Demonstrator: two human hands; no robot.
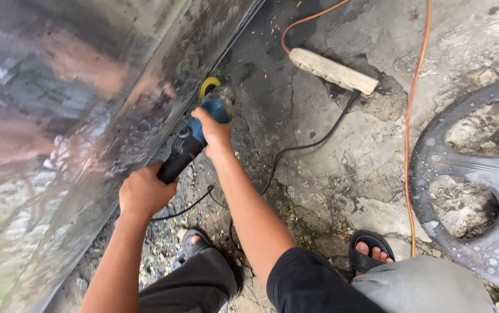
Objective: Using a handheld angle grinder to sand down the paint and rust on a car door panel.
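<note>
Against shiny sheet metal (58, 116), blue grinder (194, 136)

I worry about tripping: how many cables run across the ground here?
3: an orange cable curving to the power strip, another orange cable running down the right, and the grinder's black cable. Parts are hidden.

Both hands (145, 191) (213, 130) on blue angle grinder (194, 136) against shiny metal sheet (58, 116).

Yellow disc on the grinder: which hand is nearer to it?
Right. The right hand grips the grinder head just below the yellow disc; the left hand holds the black rear handle, farther back.
</note>
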